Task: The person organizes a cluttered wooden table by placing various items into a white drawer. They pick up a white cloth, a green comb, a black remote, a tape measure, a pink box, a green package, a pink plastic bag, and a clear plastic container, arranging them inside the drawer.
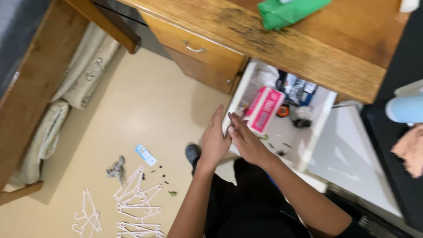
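Note:
My left hand rests flat against the outer front of an open white drawer under a wooden desk. My right hand lies over the drawer's front rim, fingers reaching just inside. Neither hand grips anything that I can see. Inside the drawer lie a pink box, a small round orange-and-black item, dark packets and a dark round object. My knees in black trousers are below the hands.
A shut wooden drawer with a metal handle is left of the open one. A green cloth lies on the desk top. White hangers, a small card and a grey scrap lie on the beige floor.

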